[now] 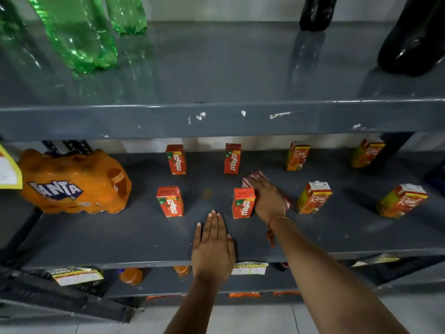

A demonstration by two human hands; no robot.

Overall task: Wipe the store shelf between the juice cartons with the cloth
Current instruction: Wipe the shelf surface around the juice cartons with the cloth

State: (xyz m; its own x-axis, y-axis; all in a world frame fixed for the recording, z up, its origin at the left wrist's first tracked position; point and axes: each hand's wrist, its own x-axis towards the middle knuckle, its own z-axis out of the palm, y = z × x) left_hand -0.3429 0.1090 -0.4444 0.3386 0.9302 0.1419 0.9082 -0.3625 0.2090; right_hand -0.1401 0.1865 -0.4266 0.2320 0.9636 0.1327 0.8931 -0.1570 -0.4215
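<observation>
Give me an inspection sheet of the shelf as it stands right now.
Surface: dark grey shelf, an orange spot between the front Maaza cartons.
Job's things: striped cloth under the right hand; four Maaza cartons, four Real cartons, all upright.
Clutter: Fanta pack at left.
Grippers: right hand presses the cloth; left hand lies flat at the front edge.
Cables: nothing seen.
Surroundings: green bottles and dark bottles above.

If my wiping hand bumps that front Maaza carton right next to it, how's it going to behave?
The Maaza carton looks small and taller than its base, so it would probably tip or slide easily. The right hand, pressing the cloth, sits right against its side. The painted shelf looks smooth, so it likely offers little grip.
</observation>
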